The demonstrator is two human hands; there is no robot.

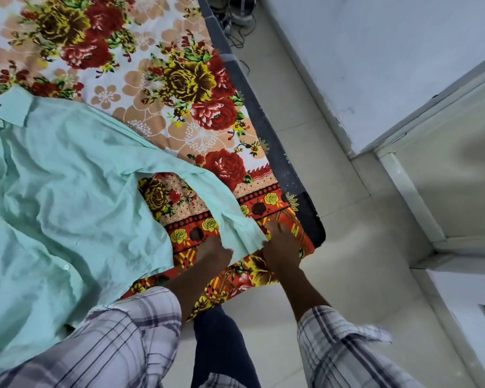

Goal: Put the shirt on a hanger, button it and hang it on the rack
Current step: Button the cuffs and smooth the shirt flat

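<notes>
A mint-green shirt point(67, 191) lies spread over the flowered bed, collar at the upper left, one long sleeve stretched toward the bed's near corner. A dark bit at the collar's left edge may be a hanger; I cannot tell. My left hand point(213, 252) grips the sleeve cuff point(244, 233) from its left side. My right hand point(283, 245) pinches the same cuff from the right, fingers pressed on the bedsheet. A white button point(66, 267) shows on the shirt front.
The bed with its floral sheet point(157, 79) ends at a dark mattress edge point(266, 130). A tiled floor point(333, 247) runs on the right, with cables point(235, 32) at the top, a wall point(375, 51) and a door frame point(409, 191).
</notes>
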